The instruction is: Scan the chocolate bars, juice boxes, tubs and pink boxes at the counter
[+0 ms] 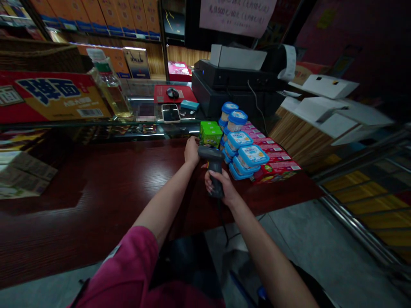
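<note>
My right hand (218, 183) is wrapped around the grip of a dark grey barcode scanner (214, 164). The scanner's head points left, close to my left hand (192, 150), and its cable hangs down past the counter edge. My left hand rests at the near left corner of some bright green boxes (211, 131). Its fingers are curled and partly hidden, and what they hold cannot be made out. Right of the green boxes stand stacked blue-lidded tubs, some round (236, 119) and some rectangular (252, 155). A row of red and pink boxes (272, 154) lies beside them.
The dark red wooden counter (112, 179) has a raised glass shelf behind it. On that shelf are a carton (58, 98), a bottle (111, 87), a phone (171, 113) and a mouse (172, 93). A black cash drawer (234, 94) stands behind the tubs. Opened cartons (308, 111) are at right.
</note>
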Demonstrator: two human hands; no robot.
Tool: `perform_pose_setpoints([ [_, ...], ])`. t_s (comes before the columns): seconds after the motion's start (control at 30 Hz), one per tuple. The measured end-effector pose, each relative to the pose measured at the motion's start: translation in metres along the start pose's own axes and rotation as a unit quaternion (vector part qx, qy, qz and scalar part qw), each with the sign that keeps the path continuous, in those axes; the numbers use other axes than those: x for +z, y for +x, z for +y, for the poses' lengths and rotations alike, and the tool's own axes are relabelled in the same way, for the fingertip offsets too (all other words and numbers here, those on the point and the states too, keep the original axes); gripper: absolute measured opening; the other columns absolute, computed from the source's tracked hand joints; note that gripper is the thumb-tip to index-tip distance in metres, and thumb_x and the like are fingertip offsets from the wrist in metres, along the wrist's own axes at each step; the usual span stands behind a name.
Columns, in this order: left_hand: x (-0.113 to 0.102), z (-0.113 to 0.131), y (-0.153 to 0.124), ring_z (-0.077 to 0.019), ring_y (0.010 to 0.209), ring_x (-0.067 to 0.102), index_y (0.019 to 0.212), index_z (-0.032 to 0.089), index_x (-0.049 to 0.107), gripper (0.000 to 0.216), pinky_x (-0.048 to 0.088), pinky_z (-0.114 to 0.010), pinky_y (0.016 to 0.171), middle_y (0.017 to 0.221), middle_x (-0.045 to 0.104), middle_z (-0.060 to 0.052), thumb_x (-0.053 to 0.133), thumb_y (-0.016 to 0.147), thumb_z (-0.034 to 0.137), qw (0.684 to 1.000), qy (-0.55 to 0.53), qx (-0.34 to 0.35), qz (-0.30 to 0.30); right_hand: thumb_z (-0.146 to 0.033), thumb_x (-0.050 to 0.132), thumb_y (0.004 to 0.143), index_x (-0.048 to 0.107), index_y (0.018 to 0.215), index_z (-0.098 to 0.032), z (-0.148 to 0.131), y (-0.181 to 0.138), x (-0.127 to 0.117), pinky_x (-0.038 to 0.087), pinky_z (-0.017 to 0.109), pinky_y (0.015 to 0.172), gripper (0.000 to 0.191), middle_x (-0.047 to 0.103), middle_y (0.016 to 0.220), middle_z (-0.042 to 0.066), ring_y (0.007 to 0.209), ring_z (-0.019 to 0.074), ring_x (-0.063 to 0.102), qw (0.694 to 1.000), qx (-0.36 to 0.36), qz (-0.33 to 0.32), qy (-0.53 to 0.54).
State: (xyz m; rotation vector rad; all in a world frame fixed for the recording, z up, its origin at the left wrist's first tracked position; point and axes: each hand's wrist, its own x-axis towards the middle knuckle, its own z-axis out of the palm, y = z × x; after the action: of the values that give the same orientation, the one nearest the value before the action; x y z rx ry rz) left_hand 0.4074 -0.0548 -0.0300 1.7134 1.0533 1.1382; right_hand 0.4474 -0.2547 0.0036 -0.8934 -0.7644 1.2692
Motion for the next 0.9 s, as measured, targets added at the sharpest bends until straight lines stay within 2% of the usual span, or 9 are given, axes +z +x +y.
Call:
perform_pose_setpoints([
  [0.1, -0.001, -0.001, 0.000, -0.0240, 0.099, 0.065, 0.104, 0.019, 0.060, 0.041, 0.055, -0.044, 0.098, 0.109, 0.063, -0.010, 0.083, 0.071, 0.010, 0.999, -0.043, 0.003, -0.014, -0.043, 0.079, 0.078, 0.061, 0.104, -0.020, -0.001, -0.002, -0.002, 0.037, 0.021, 0.038, 0.039, 0.052, 0.057, -0.008, 0.042, 0.0088, 0.039, 1.000, 0.003, 0.003, -0.010],
  [0.2, -0.029, -0.008, -0.011, -0.0235, 0.105, 0.067, 0.113, 0.018, 0.062, 0.048, 0.060, -0.041, 0.094, 0.121, 0.062, -0.013, 0.082, 0.070, 0.006, 0.995, -0.070, 0.038, -0.053, -0.042, 0.081, 0.077, 0.062, 0.102, -0.020, -0.002, -0.007, 0.000, 0.035, 0.021, 0.039, 0.037, 0.051, 0.057, -0.008, 0.042, 0.0089, 0.039, 1.000, 0.003, 0.006, -0.015],
  [0.27, -0.070, -0.016, -0.025, -0.0252, 0.113, 0.067, 0.120, 0.019, 0.063, 0.048, 0.060, -0.041, 0.098, 0.128, 0.061, -0.015, 0.081, 0.077, 0.011, 0.990, -0.047, 0.102, -0.083, -0.039, 0.081, 0.078, 0.064, 0.104, -0.020, -0.002, -0.008, 0.006, 0.034, 0.021, 0.039, 0.036, 0.051, 0.057, -0.007, 0.043, 0.0092, 0.039, 1.000, 0.011, 0.006, -0.014],
  [0.37, -0.158, -0.026, -0.054, -0.0280, 0.127, 0.062, 0.129, 0.021, 0.063, 0.042, 0.052, -0.046, 0.113, 0.130, 0.063, -0.015, 0.071, 0.089, 0.014, 0.972, 0.090, 0.202, -0.074, -0.036, 0.079, 0.082, 0.065, 0.103, -0.021, 0.006, 0.000, 0.025, 0.036, 0.023, 0.042, 0.029, 0.051, 0.058, -0.006, 0.045, 0.0107, 0.041, 0.999, 0.040, -0.021, -0.003],
  [0.5, -0.294, -0.033, -0.095, -0.0309, 0.141, 0.054, 0.136, 0.024, 0.062, 0.040, 0.039, -0.050, 0.125, 0.141, 0.060, -0.014, 0.064, 0.096, 0.020, 0.934, 0.278, 0.223, 0.022, -0.036, 0.078, 0.082, 0.065, 0.102, -0.021, 0.031, 0.023, 0.077, 0.036, 0.024, 0.043, 0.028, 0.051, 0.059, -0.005, 0.046, 0.0112, 0.042, 0.992, 0.080, -0.094, 0.006],
  [0.6, -0.384, -0.042, -0.121, -0.0358, 0.151, 0.043, 0.139, 0.025, 0.061, 0.051, 0.024, -0.053, 0.133, 0.147, 0.055, -0.016, 0.076, 0.092, 0.037, 0.911, 0.319, 0.185, 0.188, -0.039, 0.080, 0.080, 0.064, 0.107, -0.019, 0.058, 0.045, 0.125, 0.037, 0.025, 0.042, 0.036, 0.053, 0.060, -0.005, 0.045, 0.0109, 0.042, 0.980, 0.114, -0.163, 0.000],
  [0.67, -0.429, -0.050, -0.135, -0.0395, 0.154, 0.036, 0.141, 0.023, 0.059, 0.067, 0.017, -0.054, 0.135, 0.153, 0.049, -0.019, 0.083, 0.084, 0.049, 0.881, 0.328, 0.150, 0.307, -0.040, 0.081, 0.079, 0.063, 0.108, -0.018, 0.076, 0.058, 0.156, 0.037, 0.025, 0.042, 0.041, 0.055, 0.060, -0.005, 0.045, 0.0107, 0.043, 0.971, 0.131, -0.200, -0.001],
  [0.77, -0.470, -0.060, -0.147, -0.0432, 0.159, 0.028, 0.148, 0.025, 0.052, 0.091, 0.012, -0.057, 0.136, 0.161, 0.039, -0.021, 0.091, 0.072, 0.057, 0.849, 0.338, 0.103, 0.392, -0.041, 0.082, 0.080, 0.061, 0.111, -0.016, 0.096, 0.069, 0.193, 0.039, 0.025, 0.043, 0.045, 0.058, 0.061, -0.005, 0.047, 0.0104, 0.045, 0.958, 0.154, -0.242, 0.003],
  [0.9, -0.477, -0.067, -0.147, -0.0439, 0.165, 0.010, 0.142, 0.030, 0.059, 0.089, 0.001, -0.058, 0.137, 0.169, 0.034, -0.014, 0.096, 0.064, 0.053, 0.859, 0.341, 0.092, 0.370, -0.039, 0.082, 0.080, 0.060, 0.110, -0.017, 0.108, 0.073, 0.213, 0.041, 0.025, 0.044, 0.044, 0.059, 0.063, -0.004, 0.048, 0.0105, 0.047, 0.947, 0.175, -0.270, -0.006],
])
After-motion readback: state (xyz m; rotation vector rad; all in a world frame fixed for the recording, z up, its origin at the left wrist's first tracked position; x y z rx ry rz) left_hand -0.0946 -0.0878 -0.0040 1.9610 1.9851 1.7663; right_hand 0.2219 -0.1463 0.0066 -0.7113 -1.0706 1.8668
